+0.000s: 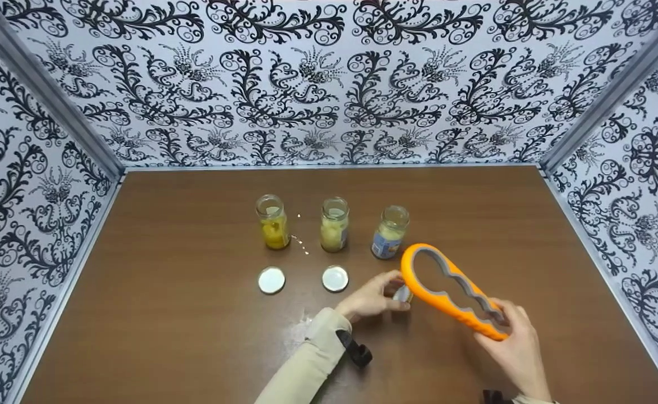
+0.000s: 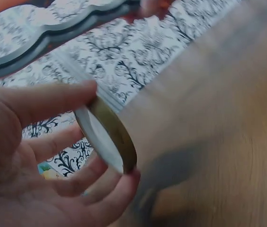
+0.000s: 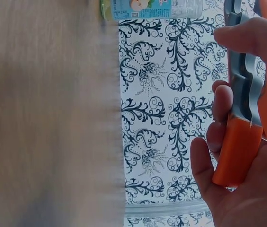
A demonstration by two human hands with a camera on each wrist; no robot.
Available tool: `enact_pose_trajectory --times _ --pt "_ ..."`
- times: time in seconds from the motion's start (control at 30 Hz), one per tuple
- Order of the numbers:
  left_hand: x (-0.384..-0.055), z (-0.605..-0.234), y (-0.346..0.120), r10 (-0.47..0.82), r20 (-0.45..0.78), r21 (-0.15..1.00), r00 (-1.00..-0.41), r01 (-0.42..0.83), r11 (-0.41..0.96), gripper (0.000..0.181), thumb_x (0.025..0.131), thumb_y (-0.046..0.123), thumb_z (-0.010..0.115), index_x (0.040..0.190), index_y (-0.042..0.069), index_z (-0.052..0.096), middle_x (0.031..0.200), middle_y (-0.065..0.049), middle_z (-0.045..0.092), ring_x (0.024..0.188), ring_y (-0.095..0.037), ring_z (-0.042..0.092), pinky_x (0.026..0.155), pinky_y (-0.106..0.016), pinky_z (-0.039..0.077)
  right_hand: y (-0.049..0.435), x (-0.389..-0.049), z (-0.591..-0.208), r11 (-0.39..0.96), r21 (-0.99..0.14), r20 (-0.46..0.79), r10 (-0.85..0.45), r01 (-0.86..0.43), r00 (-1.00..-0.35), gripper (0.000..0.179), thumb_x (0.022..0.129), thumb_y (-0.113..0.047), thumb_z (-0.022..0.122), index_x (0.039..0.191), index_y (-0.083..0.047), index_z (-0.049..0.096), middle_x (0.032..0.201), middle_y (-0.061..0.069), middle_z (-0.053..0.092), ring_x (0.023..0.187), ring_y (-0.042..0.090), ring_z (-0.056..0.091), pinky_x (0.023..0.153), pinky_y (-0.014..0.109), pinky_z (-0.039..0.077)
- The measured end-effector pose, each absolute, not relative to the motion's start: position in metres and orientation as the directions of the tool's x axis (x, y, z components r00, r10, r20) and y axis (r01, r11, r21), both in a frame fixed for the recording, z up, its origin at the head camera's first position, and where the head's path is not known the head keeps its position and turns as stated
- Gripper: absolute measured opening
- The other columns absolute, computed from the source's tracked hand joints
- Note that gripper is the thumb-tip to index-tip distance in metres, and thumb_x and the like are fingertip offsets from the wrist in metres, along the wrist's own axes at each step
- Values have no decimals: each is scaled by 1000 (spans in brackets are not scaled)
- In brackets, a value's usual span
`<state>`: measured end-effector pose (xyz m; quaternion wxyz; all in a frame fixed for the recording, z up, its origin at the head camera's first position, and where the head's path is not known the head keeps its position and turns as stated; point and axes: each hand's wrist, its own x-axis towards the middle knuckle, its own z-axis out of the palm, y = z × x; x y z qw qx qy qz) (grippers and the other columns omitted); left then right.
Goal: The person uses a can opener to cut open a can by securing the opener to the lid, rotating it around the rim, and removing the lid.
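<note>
My left hand pinches a jar lid by its gold rim, thumb on one edge and a fingertip on the opposite one; the lid is tilted on edge above the table. My right hand grips one end of an orange jar opener with a grey wavy inner lining. The opener's other end reaches up to the left, close to my left hand. Just behind it stands an open glass jar with a blue label and pale contents; part of that label shows in the right wrist view.
Two more open jars stand to the left, one with pale contents and one with yellow contents. Before them lie a middle lid and a left lid. Small droplets dot the brown table. Patterned walls enclose it.
</note>
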<state>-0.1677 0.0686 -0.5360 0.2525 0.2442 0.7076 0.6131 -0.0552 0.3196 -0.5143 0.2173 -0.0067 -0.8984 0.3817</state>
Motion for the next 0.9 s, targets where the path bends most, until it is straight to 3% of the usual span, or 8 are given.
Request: enact_pose_trajectory --times 0.1,0.23,0.63,0.9 --pt "-170 -535 70 629 -32 939 -777 193 286 44 75 3 80 115 8 63 110 -9 61 101 -17 53 87 -25 40 323 -52 -514 717 -688 357 198 -114 -913 55 55 14 81 107 0 65 91 6 59 81 -1 52 75 7 38" --pt "-173 -535 71 608 -17 857 -793 301 417 45 72 9 84 113 12 67 107 -9 60 92 -14 49 79 -21 36 327 -49 -513 722 -688 331 223 -73 -917 55 57 12 81 108 0 64 92 8 58 82 -2 51 74 7 37" --pt "-178 -532 78 560 -17 715 -828 381 585 45 66 12 88 108 13 71 103 -4 65 93 -16 51 81 -23 35 329 -47 -515 737 -675 334 261 -36 -906 54 57 10 82 107 1 65 92 9 59 82 -2 49 74 15 36" --pt "-173 -532 85 540 24 554 -841 461 693 48 62 15 91 106 13 71 100 -6 59 90 -24 49 73 -27 41 329 -47 -517 741 -671 316 276 -8 -908 52 58 9 81 107 1 65 91 8 58 82 1 48 73 16 36"
